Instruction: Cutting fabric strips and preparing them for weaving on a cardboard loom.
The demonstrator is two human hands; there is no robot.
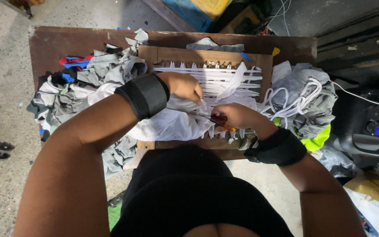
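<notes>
A wooden frame loom (207, 56) lies on a dark wooden table (58, 44), with white fabric strips (207, 77) stretched across its pegs. My left hand (183, 86) pinches a white strip over the lower part of the weave. My right hand (233, 116) grips a thin tool with a reddish-orange handle (220, 120) pointing left under the strips. Both wrists wear black bands. A bundle of white cloth (172, 125) lies under my hands at the frame's near edge.
A heap of grey, blue and red fabric scraps (80, 83) covers the table's left side. Grey cloth with white loops (303, 101) and a neon-yellow piece (316, 140) sit on the right. A black speaker with a blue display (373, 127) stands to the right.
</notes>
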